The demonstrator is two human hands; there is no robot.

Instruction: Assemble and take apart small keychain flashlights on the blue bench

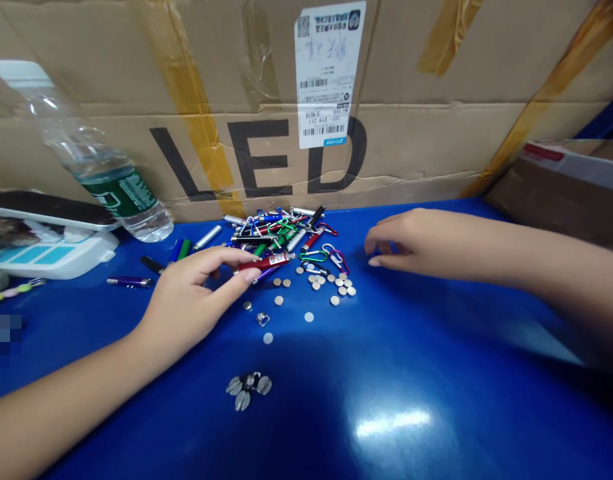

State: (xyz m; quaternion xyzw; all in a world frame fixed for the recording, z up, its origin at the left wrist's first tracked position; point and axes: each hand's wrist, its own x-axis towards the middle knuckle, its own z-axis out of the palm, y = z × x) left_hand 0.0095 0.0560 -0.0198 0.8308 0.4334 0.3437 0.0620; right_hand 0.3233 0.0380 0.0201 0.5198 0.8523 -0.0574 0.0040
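My left hand point(193, 287) pinches a small red keychain flashlight point(269, 262) between thumb and fingers, its silver end pointing right. Just behind it lies a pile of small metal flashlights point(266, 230) in several colours, some with clips. To the right of the pile, my right hand point(399, 240) hovers low over the table, its fingers curled and a small gap between thumb and fingertips; I see nothing held there. Between the hands are several button cells point(316, 280) and coloured carabiner clips point(313, 256). Nearer me lies a small group of silver discs and dark pieces point(249, 387).
A big cardboard box point(411, 153) marked LED stands along the back of the blue table point(336, 427). At left are a water bottle point(119, 187), a white power strip point(61, 257) and a phone point(51, 208). Another carton point(551, 193) sits at right.
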